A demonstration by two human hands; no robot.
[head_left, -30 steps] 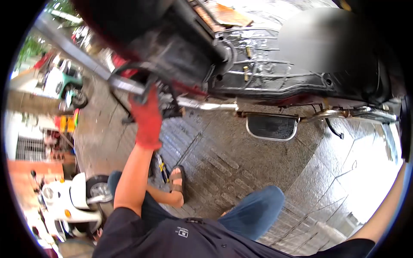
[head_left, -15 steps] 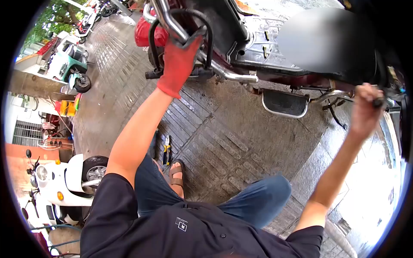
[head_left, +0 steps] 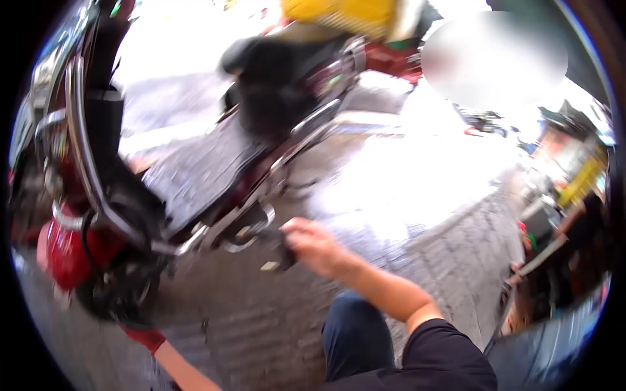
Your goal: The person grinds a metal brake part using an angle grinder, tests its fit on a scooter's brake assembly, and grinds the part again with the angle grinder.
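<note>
A red scooter (head_left: 241, 202) with chrome tubing stands in front of me, smeared by motion. My left hand (head_left: 145, 337), in a red glove, is low at the left beside its front wheel (head_left: 130, 287). Dark parts and blur hide the fingers of that hand, so its grip is unclear. My bare right hand (head_left: 313, 246) is below the footboard (head_left: 202, 169), near a chrome-edged side step (head_left: 251, 238). Its fingers are closed round a dark object (head_left: 282, 251), too blurred to name. A small pale piece (head_left: 268, 266) shows just below that object.
The scooter's black seat (head_left: 277, 85) rises beyond the footboard, with a yellow box (head_left: 342, 16) behind it. Wet paving (head_left: 456, 254) runs to the right. Another person's arm (head_left: 567, 225) and cluttered goods are at the far right.
The view has swung, bringing the scooter's seat and the street at right into sight. My right hand now appears closer to the side step. My left hand appears lower, beside the front wheel.
</note>
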